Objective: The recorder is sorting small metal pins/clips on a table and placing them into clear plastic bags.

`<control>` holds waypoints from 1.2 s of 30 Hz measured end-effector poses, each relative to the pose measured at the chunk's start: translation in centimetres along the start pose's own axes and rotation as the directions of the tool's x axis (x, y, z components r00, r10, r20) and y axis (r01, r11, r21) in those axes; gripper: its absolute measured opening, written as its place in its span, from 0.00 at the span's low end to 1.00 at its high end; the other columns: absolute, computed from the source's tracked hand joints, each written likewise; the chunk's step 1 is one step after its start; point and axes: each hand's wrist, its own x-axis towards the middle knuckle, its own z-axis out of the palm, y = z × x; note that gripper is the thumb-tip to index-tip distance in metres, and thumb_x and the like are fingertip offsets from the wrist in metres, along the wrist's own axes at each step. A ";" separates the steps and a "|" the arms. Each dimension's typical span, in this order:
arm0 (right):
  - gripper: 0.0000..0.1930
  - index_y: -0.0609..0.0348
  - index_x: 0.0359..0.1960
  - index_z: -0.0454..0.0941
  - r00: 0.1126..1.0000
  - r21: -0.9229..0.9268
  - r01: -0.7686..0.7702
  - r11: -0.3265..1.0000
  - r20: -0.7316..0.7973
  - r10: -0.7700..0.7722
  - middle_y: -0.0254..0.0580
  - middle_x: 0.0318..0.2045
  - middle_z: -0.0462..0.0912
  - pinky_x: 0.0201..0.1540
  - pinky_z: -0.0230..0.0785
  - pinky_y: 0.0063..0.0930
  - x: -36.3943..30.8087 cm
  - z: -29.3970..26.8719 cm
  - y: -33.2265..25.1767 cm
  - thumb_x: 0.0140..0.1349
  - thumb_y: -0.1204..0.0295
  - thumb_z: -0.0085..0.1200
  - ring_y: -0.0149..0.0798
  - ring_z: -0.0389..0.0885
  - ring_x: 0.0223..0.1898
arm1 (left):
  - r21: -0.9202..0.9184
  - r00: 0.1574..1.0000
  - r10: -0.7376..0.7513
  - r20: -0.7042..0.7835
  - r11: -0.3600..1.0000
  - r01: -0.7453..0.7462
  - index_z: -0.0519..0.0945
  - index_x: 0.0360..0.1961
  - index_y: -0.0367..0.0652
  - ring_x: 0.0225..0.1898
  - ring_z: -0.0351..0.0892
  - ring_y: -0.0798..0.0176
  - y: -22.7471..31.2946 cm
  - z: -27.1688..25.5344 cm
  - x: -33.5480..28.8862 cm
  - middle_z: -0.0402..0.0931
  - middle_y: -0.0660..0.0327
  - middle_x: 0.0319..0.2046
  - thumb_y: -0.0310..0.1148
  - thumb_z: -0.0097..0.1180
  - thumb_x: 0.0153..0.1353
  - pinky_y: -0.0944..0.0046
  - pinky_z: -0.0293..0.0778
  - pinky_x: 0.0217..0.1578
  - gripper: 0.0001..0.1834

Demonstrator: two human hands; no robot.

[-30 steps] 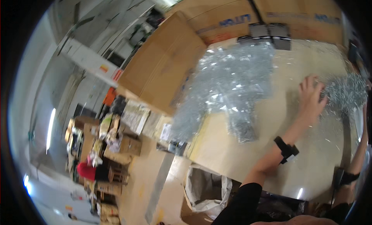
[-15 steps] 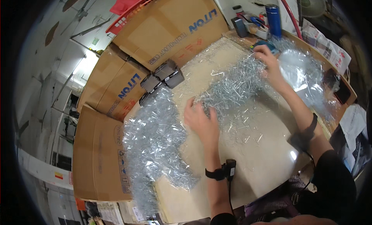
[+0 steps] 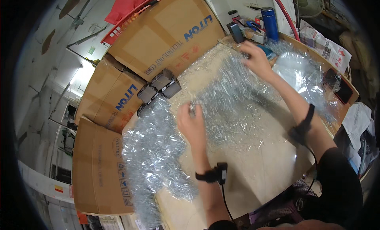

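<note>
A loose tangle of short, thin silver wire-like pieces (image 3: 227,85) stretches between my two hands above the tabletop, smeared by motion. My left hand (image 3: 192,121) has its fingers curled on the near left end of the tangle. At its far right end, my right hand (image 3: 256,60) grips it with bent fingers. Loose silver pieces (image 3: 237,129) lie scattered on the pale tabletop (image 3: 253,166) below. To the left of my left hand, a large heap of the same shiny pieces (image 3: 154,147) rests along the cardboard.
Cardboard panels (image 3: 162,36) wall the left and back edges, with small dark blocks (image 3: 164,83) stacked against them. At the right lie a clear plastic bag (image 3: 295,71) and a phone (image 3: 342,87). A blue cylinder (image 3: 269,24) stands at the back beside small tools.
Both hands have shifted left with the tangle, which has become blurred. More loose pieces lie on the tabletop beneath it.
</note>
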 end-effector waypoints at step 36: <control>0.32 0.62 0.50 0.78 0.531 -0.314 -0.537 0.783 0.596 0.602 0.56 0.55 0.74 0.52 0.68 0.35 -3.8 14.2 0.0 0.58 0.43 0.54 0.43 0.76 0.52 | -0.040 0.914 -0.197 0.354 0.973 0.226 0.76 0.43 0.40 0.46 0.73 0.60 -10.8 6.5 -3.7 0.76 0.58 0.41 0.43 0.66 0.54 0.59 0.69 0.46 0.22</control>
